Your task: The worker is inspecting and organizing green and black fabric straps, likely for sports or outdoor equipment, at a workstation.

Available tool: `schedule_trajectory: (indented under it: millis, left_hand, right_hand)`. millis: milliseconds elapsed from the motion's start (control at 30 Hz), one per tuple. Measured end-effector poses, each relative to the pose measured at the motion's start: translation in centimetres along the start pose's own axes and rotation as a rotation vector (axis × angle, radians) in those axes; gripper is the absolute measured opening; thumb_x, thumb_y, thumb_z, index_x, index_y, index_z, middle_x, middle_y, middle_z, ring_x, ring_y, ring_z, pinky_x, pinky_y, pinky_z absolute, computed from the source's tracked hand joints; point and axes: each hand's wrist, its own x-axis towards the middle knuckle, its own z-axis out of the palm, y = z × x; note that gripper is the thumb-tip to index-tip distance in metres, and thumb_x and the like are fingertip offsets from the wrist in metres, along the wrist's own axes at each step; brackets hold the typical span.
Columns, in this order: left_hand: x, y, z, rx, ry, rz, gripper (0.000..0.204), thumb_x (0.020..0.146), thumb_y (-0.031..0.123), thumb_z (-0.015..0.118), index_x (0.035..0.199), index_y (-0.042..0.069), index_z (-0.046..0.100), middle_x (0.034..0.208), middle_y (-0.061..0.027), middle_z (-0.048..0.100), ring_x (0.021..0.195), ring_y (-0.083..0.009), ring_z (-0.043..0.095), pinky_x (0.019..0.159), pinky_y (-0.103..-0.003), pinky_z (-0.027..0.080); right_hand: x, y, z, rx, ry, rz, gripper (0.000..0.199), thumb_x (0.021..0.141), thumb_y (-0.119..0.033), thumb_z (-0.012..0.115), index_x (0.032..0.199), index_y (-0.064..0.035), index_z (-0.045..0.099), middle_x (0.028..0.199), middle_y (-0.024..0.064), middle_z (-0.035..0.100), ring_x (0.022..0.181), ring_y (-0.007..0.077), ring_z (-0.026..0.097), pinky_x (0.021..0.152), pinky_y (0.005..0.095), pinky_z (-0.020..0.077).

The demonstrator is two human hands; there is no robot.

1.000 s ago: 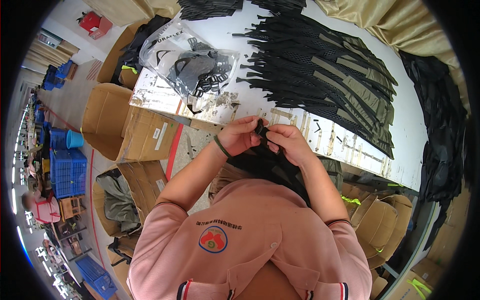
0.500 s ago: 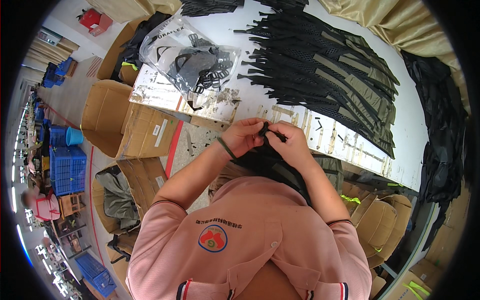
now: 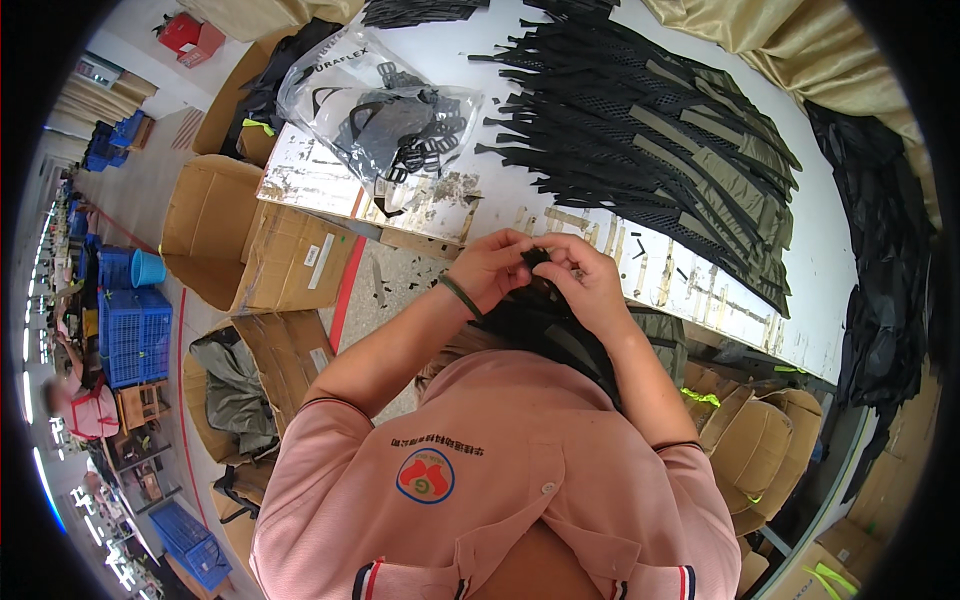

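Note:
My left hand and my right hand meet at the near edge of the white table, both closed. Between their fingertips is a small black piece, which looks like a strap end or buckle; its exact kind is partly hidden by the fingers. Black fabric hangs below the hands, against my body. Beyond my right hand lies a spread stack of black mesh straps with olive panels. A clear plastic bag of black buckles rests on the table beyond my left hand.
The worn white table has tape strips and small black bits along its near edge. Open cardboard boxes stand at the left, another box at the right. Black cloth hangs over the right end. Blue crates stand far left.
My right fingers have shifted up and closed in on the black piece, beside my left fingertips. At the far left, a person in the background has raised an arm.

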Motion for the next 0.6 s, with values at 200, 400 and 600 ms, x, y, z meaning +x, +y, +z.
schedule_trajectory:
  millis: [200,400,600]
  left_hand:
    - [0.4,-0.7,0.3,-0.129,0.001,0.054,0.012,0.092,0.018,0.057,0.093,0.006,0.054,0.078,-0.0031,0.059,0.061,-0.0126,0.059,0.061,-0.024,0.050]
    - [0.2,-0.3,2.7,0.367,0.199,0.217,0.011,0.090,0.012,0.058,0.092,0.004,0.051,0.077,-0.0040,0.059,0.061,-0.0117,0.059,0.056,-0.025,0.051]
    - [0.2,-0.7,2.6,0.513,0.209,0.401,0.007,0.088,0.008,0.060,0.089,0.006,0.054,0.078,0.0006,0.058,0.068,-0.0063,0.055,0.060,-0.019,0.045]
  right_hand:
    - [0.3,1.4,-0.1,-0.307,0.100,-0.289,0.018,0.081,0.002,0.062,0.097,-0.0039,0.064,0.080,0.0050,0.060,0.068,0.0134,0.058,0.064,0.0245,0.0470]
    - [-0.5,0.5,0.3,-0.176,0.144,-0.270,0.014,0.080,0.002,0.063,0.094,-0.0017,0.062,0.084,0.0031,0.057,0.070,0.0111,0.056,0.068,0.0208,0.0453]
    - [-0.6,0.4,0.3,0.332,0.119,0.188,0.018,0.078,0.006,0.064,0.090,-0.0047,0.055,0.074,-0.0035,0.053,0.065,0.0039,0.049,0.063,0.0163,0.0395]
